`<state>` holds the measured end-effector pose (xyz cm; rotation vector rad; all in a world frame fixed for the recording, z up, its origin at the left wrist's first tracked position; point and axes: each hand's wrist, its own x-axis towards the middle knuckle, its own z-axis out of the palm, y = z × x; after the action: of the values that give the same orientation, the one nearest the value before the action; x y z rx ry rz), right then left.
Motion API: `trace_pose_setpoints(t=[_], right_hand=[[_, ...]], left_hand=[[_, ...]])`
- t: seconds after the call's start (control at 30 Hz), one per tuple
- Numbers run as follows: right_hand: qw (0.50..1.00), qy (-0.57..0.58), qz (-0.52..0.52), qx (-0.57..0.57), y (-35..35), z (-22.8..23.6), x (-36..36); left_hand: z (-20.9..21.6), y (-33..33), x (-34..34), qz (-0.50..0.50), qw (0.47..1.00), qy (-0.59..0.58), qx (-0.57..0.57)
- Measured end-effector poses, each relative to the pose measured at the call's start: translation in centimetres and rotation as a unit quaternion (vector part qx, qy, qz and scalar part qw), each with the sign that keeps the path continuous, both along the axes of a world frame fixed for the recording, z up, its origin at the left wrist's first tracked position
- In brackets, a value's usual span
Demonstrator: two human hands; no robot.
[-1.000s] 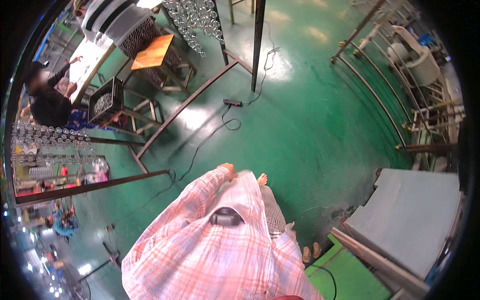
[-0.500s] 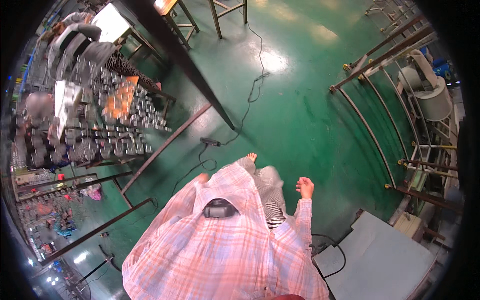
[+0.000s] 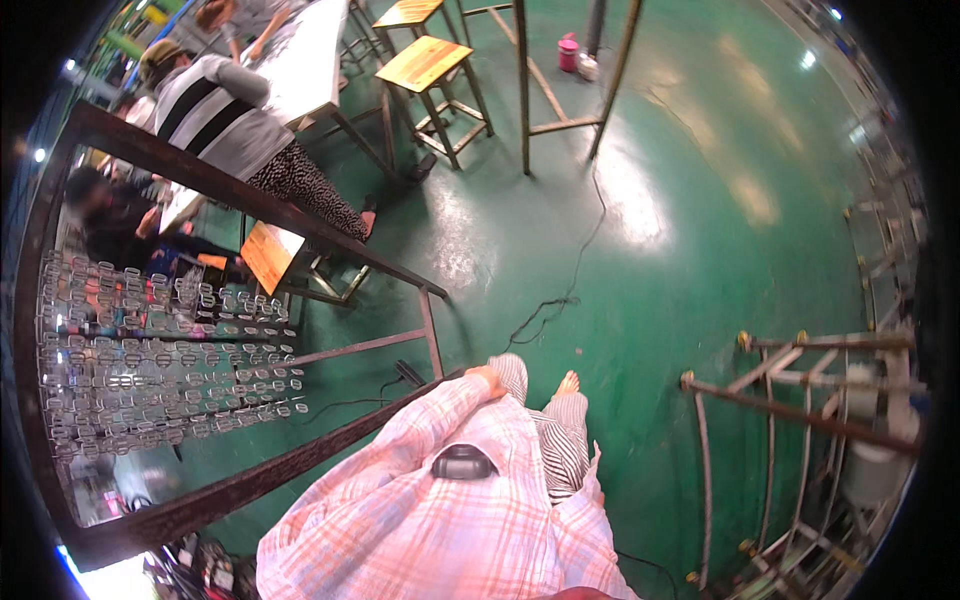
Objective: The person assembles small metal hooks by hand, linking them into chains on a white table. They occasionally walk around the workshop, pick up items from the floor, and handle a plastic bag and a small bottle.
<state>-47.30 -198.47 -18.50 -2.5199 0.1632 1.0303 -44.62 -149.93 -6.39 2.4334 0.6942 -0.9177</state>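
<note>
My left hand (image 3: 488,382) hangs in front of my body beside my striped trouser leg, at the end of a pink plaid sleeve. Nothing shows in it, but its fingers are too small and partly hidden to read. The right sleeve (image 3: 585,525) hangs at my side, and the hand beyond it is hidden. Nearest on the left stands a dark metal frame rack (image 3: 330,455), with rows of small clear loop-shaped pieces (image 3: 160,355) hanging in it. A small black device (image 3: 463,462) sits on my chest.
People work at a white table (image 3: 305,70) at the far left, one in a striped top (image 3: 215,115). Wooden stools (image 3: 425,64) stand near it. A black cable (image 3: 545,315) crosses the green floor. To the right is a wheeled metal rack (image 3: 790,405). A pink container (image 3: 568,53) stands far ahead.
My view has shifted along the floor and turned. The stools and table show more fully, and the grey panel at lower right is gone. My left hand has swung forward; my right hand has dropped from sight.
</note>
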Motion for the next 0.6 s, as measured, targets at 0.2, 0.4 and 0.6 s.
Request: trace_pose_setpoints(t=[0.2, 0.4, 0.6], right_hand=[[0.967, -0.035, -0.215, 0.136, 11.6, 4.8, 32.7], [0.978, -0.015, -0.063, 0.2, 36.7, 2.4, 51.1], [0.939, 0.172, 0.191, 0.228, 65.2, -3.1, 56.4]], left_hand=[[-3.5, 9.3, 0.8, 0.334, 0.935, 0.027, -0.121], [-12.0, 17.8, 4.1, 0.429, 0.893, 0.073, -0.112], [-10.0, 36.3, 14.7, 0.469, 0.871, -0.057, -0.13]])
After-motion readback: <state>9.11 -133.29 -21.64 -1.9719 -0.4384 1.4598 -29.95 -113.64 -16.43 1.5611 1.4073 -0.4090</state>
